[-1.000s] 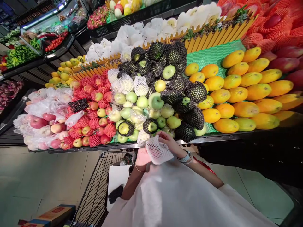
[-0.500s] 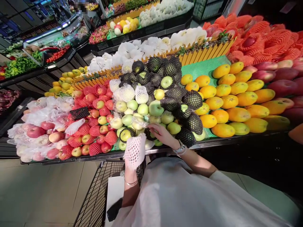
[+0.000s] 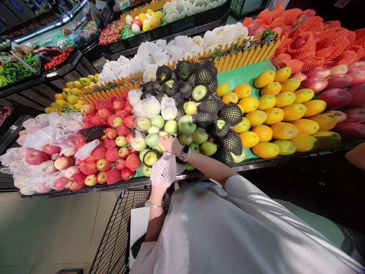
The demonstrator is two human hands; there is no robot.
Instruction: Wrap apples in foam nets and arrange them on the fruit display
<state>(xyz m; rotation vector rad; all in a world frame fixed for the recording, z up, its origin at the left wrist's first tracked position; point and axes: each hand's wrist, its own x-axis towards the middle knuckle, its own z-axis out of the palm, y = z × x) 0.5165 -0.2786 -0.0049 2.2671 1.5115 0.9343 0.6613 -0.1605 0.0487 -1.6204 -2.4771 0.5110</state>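
A white foam fruit net covers most of my left hand, whose fingers are hidden behind or inside it. It looks rounder at the upper end, but what fills it is not clear. Just above the net's upper edge, my right hand is closed with its fingers pointing down; whatever it grips is hidden. Around both hands lie green apples, some bare and some in clear wrap. A green apple in a black net sits just left of the foam net.
Red-netted apples lie left, and black-netted fruit right. Beyond those are rows of yellow-orange fruit. A wire shopping cart stands below the display edge at my left. An orange picket border runs behind.
My right hand has moved left from the wrapped green apples to the top of the foam net. The net has tilted and looks fuller. The view has shifted slightly.
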